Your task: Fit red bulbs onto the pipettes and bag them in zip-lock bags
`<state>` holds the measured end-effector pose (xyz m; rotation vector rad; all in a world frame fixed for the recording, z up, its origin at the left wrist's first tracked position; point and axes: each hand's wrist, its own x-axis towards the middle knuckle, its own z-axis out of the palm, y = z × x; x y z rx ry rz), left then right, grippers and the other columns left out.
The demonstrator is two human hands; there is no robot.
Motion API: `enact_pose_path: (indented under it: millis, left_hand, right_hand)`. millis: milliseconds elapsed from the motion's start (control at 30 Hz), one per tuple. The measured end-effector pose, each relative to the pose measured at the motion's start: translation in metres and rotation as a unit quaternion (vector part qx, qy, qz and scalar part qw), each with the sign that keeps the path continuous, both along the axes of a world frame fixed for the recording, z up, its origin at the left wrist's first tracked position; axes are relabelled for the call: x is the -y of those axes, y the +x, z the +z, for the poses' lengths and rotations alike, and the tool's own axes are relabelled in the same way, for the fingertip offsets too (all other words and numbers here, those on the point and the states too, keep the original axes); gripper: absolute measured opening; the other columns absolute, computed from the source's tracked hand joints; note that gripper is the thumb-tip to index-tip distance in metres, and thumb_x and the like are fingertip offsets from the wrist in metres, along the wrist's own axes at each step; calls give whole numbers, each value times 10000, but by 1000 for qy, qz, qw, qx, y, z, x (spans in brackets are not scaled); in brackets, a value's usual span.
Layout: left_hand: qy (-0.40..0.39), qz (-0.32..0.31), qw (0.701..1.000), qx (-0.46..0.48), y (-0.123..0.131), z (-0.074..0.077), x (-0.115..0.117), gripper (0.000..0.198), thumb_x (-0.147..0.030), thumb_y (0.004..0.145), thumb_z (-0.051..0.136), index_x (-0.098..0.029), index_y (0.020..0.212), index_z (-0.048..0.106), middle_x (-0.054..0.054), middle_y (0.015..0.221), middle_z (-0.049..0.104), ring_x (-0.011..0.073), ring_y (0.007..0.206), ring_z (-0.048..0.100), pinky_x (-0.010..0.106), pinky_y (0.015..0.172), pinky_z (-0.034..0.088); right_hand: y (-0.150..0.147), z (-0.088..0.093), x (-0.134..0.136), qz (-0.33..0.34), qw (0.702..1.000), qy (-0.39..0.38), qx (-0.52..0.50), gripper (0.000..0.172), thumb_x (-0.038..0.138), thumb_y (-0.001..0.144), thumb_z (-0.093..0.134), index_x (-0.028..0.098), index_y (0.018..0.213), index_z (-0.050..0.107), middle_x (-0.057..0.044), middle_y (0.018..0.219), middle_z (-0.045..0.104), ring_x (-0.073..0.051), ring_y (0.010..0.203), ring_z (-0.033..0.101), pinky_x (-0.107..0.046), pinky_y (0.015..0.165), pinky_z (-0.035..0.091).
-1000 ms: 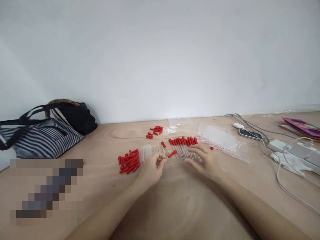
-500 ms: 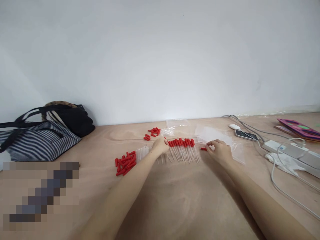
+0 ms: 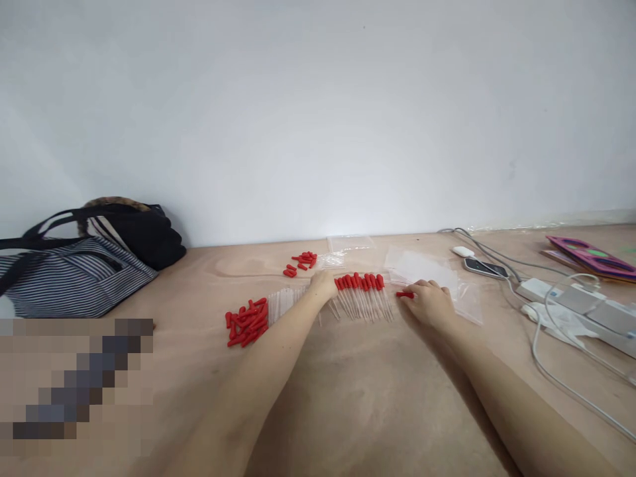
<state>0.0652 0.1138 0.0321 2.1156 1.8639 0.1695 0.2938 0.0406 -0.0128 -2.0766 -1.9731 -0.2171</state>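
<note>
A row of clear droppers with red caps (image 3: 362, 291) lies on the wooden table (image 3: 348, 397). My left hand (image 3: 322, 286) rests at the row's left end, fingers curled and touching the nearest capped dropper. My right hand (image 3: 428, 301) sits at the row's right end, fingers pinched on a single red-capped dropper (image 3: 403, 295). A pile of loose red caps (image 3: 247, 321) lies to the left, next to bare clear tubes (image 3: 283, 301). A smaller heap of red caps (image 3: 301, 262) sits farther back.
Clear plastic bags (image 3: 427, 271) lie behind my right hand. A striped bag (image 3: 74, 275) stands at the left. At the right are a phone (image 3: 484, 267), white chargers and cables (image 3: 556, 311), and a pink booklet (image 3: 591, 255). A white wall backs the table.
My left hand has reached forward from the near side to the row's left end. My right hand left the top of the row, moved right, and closed on a single dropper.
</note>
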Motion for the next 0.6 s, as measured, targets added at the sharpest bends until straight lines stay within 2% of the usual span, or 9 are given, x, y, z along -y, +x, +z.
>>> enact_pose_path:
  millis: [133, 267, 333, 433, 600]
  left_hand:
    - [22, 18, 997, -77, -22, 14, 9, 281, -274, 824, 494, -148, 1075, 491, 72, 1073, 523, 186, 911, 541, 370, 753, 461]
    - [62, 27, 991, -118, -41, 18, 34, 205, -255, 792, 510, -133, 938, 585, 113, 961, 595, 234, 904, 555, 358, 746, 430]
    - [86, 19, 988, -130, -42, 15, 47, 198, -264, 775, 493, -133, 843, 624, 131, 907, 623, 264, 912, 555, 378, 789, 385]
    - [111, 12, 983, -143, -35, 9, 58, 240, -296, 752, 481, -125, 812, 639, 138, 899, 637, 280, 918, 554, 406, 849, 315]
    - [94, 34, 984, -147, -26, 6, 55, 206, -238, 700, 508, -101, 758, 650, 170, 836, 657, 286, 847, 585, 411, 828, 305]
  right_hand:
    - [0, -1, -2, -15, 1000, -16, 12, 284, 334, 785, 434, 223, 959, 630, -84, 987, 603, -248, 907, 466, -357, 710, 284]
    - [0, -1, -3, -4, 1000, -23, 20, 265, 348, 792, 430, 237, 889, 650, -84, 945, 607, -259, 910, 463, -361, 694, 282]
    - [-1, -1, -3, 0, 1000, -20, 21, 256, 346, 793, 430, 239, 843, 657, -81, 916, 609, -259, 907, 463, -360, 688, 282]
    - [-1, -1, -2, 3, 1000, -6, 23, 249, 339, 792, 438, 219, 788, 656, -82, 901, 609, -256, 899, 464, -355, 683, 281]
    - [-6, -2, 0, 13, 999, 52, -8, 235, 314, 786, 433, 204, 770, 640, -81, 878, 620, -248, 882, 468, -348, 678, 275]
